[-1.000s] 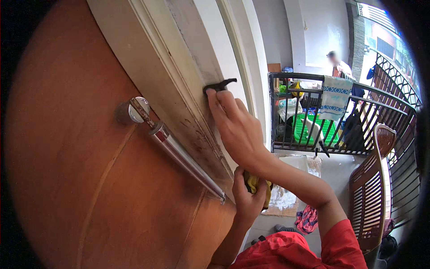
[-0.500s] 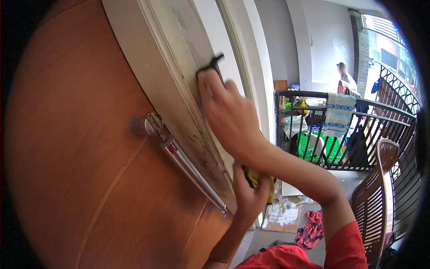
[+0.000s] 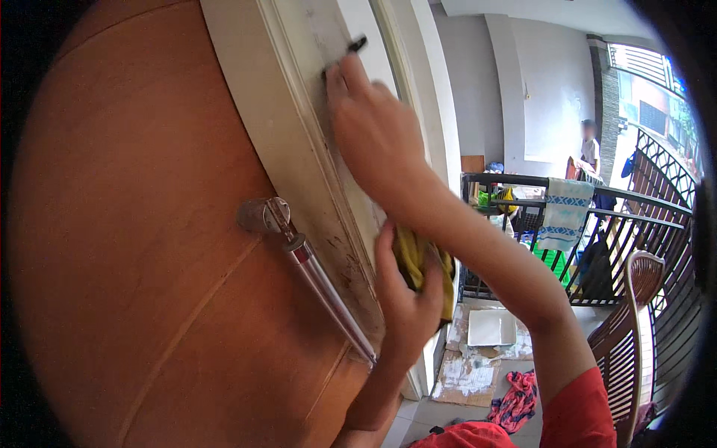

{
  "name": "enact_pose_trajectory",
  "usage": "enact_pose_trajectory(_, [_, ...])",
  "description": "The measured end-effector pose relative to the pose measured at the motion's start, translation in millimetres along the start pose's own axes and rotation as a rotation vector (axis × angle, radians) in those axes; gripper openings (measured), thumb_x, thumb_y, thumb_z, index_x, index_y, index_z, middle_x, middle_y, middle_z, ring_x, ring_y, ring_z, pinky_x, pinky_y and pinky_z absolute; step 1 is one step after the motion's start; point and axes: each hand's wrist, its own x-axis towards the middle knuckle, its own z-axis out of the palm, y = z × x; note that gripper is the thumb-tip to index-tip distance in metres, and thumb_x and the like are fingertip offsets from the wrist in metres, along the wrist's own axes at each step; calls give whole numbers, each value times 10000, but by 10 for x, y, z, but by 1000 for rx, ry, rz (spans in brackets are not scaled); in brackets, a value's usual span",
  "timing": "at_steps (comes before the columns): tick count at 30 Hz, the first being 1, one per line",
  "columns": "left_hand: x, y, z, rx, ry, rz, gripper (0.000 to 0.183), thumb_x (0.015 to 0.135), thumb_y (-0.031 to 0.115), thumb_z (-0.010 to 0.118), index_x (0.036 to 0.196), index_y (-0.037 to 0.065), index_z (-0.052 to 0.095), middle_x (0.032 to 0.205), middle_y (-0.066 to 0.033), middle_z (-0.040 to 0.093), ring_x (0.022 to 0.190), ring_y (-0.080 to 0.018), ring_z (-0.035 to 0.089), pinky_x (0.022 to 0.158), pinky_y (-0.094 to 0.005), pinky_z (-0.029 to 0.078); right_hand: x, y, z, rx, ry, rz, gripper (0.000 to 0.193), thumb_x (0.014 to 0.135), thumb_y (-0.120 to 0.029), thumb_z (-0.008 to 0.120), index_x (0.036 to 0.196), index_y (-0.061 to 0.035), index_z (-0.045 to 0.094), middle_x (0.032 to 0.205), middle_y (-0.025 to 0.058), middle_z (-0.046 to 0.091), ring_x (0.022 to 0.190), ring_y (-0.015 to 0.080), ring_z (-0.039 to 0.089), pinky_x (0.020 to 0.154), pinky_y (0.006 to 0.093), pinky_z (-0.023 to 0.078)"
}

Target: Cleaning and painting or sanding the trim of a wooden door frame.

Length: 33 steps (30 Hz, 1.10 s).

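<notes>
My right hand (image 3: 377,138) is raised against the off-white door frame (image 3: 295,97), its fingers closed around a small black tool (image 3: 357,43). Blur and the fingers hide most of that tool, so I cannot tell its exact kind. Lower down, under my right forearm, my left hand (image 3: 407,310) grips a crumpled yellow and black cloth (image 3: 408,252) close to the frame. Reddish-brown smears (image 3: 349,272) mark the frame's lower part. Left of it is an orange-brown door (image 3: 149,224) with a silver cylindrical door closer (image 3: 325,295) attached.
On the floor lie paint-stained cardboard (image 3: 467,377), a white tray (image 3: 491,328) and a pink patterned cloth (image 3: 515,403). A brown slatted chair (image 3: 624,336) stands at the right. Behind it runs a black metal railing (image 3: 508,179) carrying a towel (image 3: 565,213); a person (image 3: 590,145) is beyond.
My right hand has moved up along the frame with the black tool. My left hand has risen too, showing more yellow cloth. The view has shifted, and the distant person now appears farther right.
</notes>
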Motion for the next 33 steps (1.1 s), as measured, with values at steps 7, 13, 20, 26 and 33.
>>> enact_pose_trajectory(7, [96,64,62,-74,30,-41,517,847,20,502,1306,-24,268,1275,-191,393,1194,-275,404,1012,-379,290,200,-5,79,29,22,32,280,711,-29,562,974,50,507,982,125,452,753,238,593,544,323,525])
enact_pose_trajectory(13, [76,36,-18,-29,46,10,515,835,65,549,1289,-5,316,1295,-162,386,1201,-275,377,1027,-396,268,3,12,48,-10,-33,50,322,726,-7,532,1038,37,465,980,129,454,736,239,603,538,352,515])
enact_pose_trajectory(20, [-58,100,144,-43,59,-38,559,805,-18,531,1299,-24,270,1282,-198,371,1198,-278,391,1017,-373,275,9,-19,24,121,-20,24,354,713,6,532,1059,33,463,1009,117,464,738,238,597,584,322,515])
enact_pose_trajectory(26, [5,89,116,-31,61,-59,487,795,-23,507,1253,-34,340,1236,-181,428,1173,-263,423,997,-367,309,-35,134,-33,39,-46,34,348,720,-5,525,1062,26,468,1008,108,461,730,225,584,568,325,518])
enact_pose_trajectory(33, [-1658,-564,204,-155,-78,-555,481,760,96,648,1165,-22,416,1069,-120,532,998,-204,492,859,-335,395,-2144,-98,-97,213,-643,-14,313,750,-68,525,1051,16,528,1084,81,426,827,190,520,474,264,515])
